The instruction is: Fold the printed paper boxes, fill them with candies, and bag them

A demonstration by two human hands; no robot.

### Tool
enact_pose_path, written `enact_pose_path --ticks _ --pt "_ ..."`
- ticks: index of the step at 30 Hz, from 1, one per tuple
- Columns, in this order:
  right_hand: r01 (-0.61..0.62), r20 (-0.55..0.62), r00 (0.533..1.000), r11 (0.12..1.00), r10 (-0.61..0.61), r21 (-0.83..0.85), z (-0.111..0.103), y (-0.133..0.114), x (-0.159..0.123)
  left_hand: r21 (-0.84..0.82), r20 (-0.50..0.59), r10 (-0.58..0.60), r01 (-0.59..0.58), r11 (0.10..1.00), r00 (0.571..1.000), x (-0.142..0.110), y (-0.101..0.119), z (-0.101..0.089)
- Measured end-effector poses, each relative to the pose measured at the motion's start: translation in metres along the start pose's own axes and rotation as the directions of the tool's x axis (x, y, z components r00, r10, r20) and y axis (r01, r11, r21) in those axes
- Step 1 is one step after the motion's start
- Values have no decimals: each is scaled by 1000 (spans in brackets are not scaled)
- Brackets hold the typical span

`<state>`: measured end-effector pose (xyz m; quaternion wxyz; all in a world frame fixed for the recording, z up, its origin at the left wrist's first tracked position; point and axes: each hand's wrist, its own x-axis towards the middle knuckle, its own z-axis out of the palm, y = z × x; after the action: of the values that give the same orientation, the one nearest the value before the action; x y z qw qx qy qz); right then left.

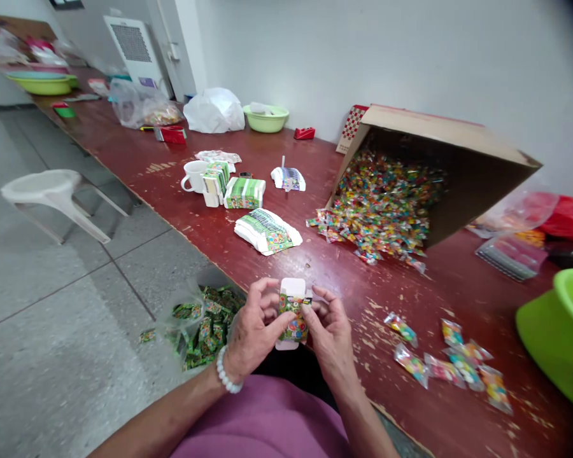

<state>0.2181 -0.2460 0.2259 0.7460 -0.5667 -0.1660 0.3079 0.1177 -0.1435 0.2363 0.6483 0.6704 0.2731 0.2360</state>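
Observation:
Between my hands is a small printed candy box (295,321), green and colourful, with white end flaps sticking out at top and bottom. My left hand (258,324), with a white bead bracelet at the wrist, grips its left side, thumb across the front. On the right edge, my right hand (332,327) presses its thumb near the upper corner. Ahead on the table lies a stack of flat printed cartons (267,231). To the right are several wrapped candies (451,366) in clear packets.
A tipped cardboard box (451,137) spills many wrapped candies (382,203) onto the red table (325,273). A white mug (194,176) and banded carton bundles (244,193) stand behind. Below left, a bag of filled green boxes (210,327) sits near a white stool (57,191). A green basin (558,337) stands right.

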Motion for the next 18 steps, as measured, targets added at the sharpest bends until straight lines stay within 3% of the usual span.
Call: enact_pose_path --ticks 5,11,14,18 --pt "105 41 994 992 -102 -71 0 4 -3 9 30 26 -26 1000 999 2 -3 -3" --pt "143 73 989 961 -130 -235 -10 -4 -1 -56 136 -57 65 996 989 9 4 -13" --pt "29 141 990 990 -10 -136 -13 -8 5 -55 158 -73 83 995 985 11 7 -16" --pt "-108 120 988 993 102 45 -14 -8 12 25 227 -37 32 999 973 12 11 -20"
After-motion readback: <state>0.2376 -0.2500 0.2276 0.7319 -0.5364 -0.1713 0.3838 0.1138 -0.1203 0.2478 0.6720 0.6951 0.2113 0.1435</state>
